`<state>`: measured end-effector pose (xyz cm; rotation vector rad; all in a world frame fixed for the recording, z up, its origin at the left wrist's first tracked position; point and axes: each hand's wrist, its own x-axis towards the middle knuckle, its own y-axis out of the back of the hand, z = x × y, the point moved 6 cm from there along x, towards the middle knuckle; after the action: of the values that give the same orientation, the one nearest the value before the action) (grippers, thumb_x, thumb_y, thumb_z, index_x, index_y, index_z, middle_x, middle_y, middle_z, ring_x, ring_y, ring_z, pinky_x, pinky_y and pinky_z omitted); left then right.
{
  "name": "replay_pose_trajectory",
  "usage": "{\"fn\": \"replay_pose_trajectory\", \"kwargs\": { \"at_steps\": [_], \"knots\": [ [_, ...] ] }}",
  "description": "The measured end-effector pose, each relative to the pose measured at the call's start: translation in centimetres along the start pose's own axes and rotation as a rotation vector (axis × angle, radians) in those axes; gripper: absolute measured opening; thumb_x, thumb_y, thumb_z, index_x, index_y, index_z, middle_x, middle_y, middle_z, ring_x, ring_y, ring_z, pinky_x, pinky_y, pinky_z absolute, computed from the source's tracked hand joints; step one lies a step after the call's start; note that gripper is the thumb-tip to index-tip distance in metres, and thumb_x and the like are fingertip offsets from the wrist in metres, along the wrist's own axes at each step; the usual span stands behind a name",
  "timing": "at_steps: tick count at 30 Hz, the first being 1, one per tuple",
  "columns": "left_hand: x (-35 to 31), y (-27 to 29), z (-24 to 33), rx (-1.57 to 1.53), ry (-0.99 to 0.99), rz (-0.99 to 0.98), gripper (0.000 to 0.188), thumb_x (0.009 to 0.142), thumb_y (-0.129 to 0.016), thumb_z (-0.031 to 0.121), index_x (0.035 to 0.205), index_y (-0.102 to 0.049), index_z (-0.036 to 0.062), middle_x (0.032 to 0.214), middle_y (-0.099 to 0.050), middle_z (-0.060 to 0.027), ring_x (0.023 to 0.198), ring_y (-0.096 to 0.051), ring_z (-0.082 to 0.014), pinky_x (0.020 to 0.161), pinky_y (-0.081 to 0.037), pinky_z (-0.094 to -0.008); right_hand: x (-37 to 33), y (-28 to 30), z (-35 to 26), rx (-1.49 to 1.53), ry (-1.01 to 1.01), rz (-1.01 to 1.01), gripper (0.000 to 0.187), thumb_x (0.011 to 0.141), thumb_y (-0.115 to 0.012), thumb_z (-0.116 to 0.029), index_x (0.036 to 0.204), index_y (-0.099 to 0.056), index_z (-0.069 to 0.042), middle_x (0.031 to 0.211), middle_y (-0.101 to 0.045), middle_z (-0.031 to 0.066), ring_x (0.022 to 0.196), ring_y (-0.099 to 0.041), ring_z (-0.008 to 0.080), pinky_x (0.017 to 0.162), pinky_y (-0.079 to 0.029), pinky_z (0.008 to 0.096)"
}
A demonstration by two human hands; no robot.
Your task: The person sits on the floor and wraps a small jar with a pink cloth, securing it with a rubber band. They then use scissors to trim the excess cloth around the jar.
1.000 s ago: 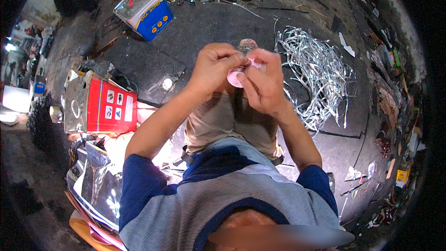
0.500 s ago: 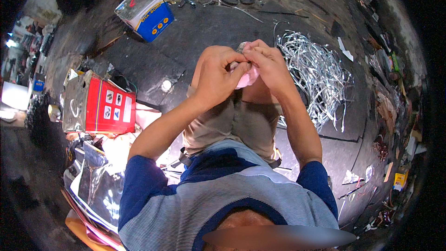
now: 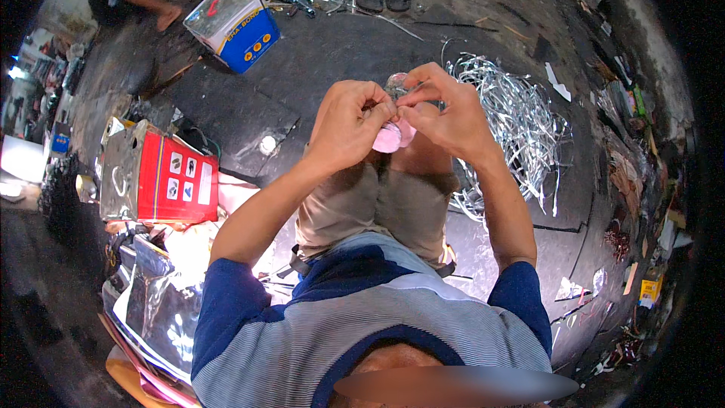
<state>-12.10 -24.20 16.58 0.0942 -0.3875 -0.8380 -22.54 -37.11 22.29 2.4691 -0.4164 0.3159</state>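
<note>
Pink shows between the fingertips: a small pink piece with two rounded lobes is held up over the knees, clear of the floor. By the left hand, a narrow pinch is made on the upper edge of the piece, thumb against fingertips. By the right hand, thumb and forefinger are set close together just beside that pinch; whether anything is gripped between them is hidden by the fingers. From both sets of fingertips, the piece is directed toward the body, one lobe seen just below the left thumb, the other below the right thumb. The left hand is judged the nearer, though only slightly. Its long axis cannot be made out, as its upper part is covered. Just beyond the fingertips, a mottled round object is partly seen. Toward the floor's right edge, a heap of silver strips is spread; toward its left edge, a red tin is placed.
</note>
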Motion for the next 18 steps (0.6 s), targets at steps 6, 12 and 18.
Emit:
{"fn": "replay_pose_trajectory", "kwargs": {
  "at_steps": [6,12,18],
  "knots": [
    [0.5,-0.1,-1.1,-0.15,0.177,-0.073,0.015,0.088,-0.069,0.012,0.084,-0.073,-0.0018,0.078,-0.074,-0.0101,0.069,-0.069,-0.0143,0.064,-0.053,-0.0294,1.1,-0.2,-0.6,-0.092,0.12,-0.017,0.026,0.079,-0.075,-0.008,0.101,-0.062,-0.004,0.087,-0.074,0.0141,0.083,-0.076,0.0277,0.075,-0.058,0.0362],
    [0.4,-0.1,-1.0,-0.297,0.267,-0.106,0.015,0.09,-0.07,0.011,0.085,-0.073,-0.0035,0.08,-0.074,-0.0071,0.072,-0.068,-0.0094,0.065,-0.053,-0.0247,-0.7,-1.6,0.8,0.017,0.035,0.254,0.018,0.078,-0.074,-0.006,0.093,-0.065,-0.004,0.082,-0.071,0.011,0.075,-0.073,0.0214,0.071,-0.057,0.0333],
    [0.3,0.1,0.0,-0.338,0.319,-0.1,0.008,0.089,-0.07,0.006,0.082,-0.07,0.0013,0.079,-0.065,0.002,0.069,-0.056,-0.0048,0.061,-0.044,-0.0216,-0.7,-1.2,-0.5,-0.102,0.131,0.231,0.018,0.074,-0.074,-0.004,0.092,-0.07,-0.004,0.087,-0.072,0.0116,0.08,-0.072,0.026,0.072,-0.058,0.0351]
  ]
}}
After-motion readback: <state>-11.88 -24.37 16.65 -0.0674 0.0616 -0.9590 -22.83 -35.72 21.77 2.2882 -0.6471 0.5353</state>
